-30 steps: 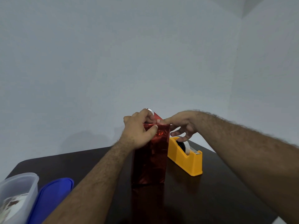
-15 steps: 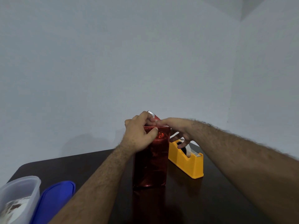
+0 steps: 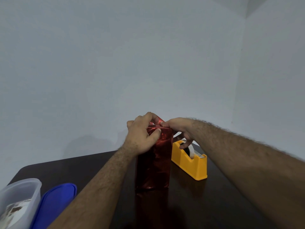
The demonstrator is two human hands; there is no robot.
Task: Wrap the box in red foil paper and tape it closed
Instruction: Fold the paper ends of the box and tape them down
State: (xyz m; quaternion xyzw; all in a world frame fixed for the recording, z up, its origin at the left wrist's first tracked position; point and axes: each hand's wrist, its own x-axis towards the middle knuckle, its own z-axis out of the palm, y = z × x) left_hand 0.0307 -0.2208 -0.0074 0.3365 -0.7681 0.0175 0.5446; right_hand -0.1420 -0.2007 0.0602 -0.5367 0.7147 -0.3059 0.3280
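The left hand grips the top of the box, fingers curled over the upper edge and thumb pressed to the near face. The right hand pinches the loose flap of red foil at the top. The box (fully foil-covered) stands upright on the dark table, just beside a yellow tape dispenser. At the near left sit a clear tub and blue lid.

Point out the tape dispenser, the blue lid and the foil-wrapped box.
tape dispenser point(image 3: 188, 164): head view, on its yellow side wall.
blue lid point(image 3: 54, 202): head view, on its top face.
foil-wrapped box point(image 3: 153, 166): head view, on its near red face.
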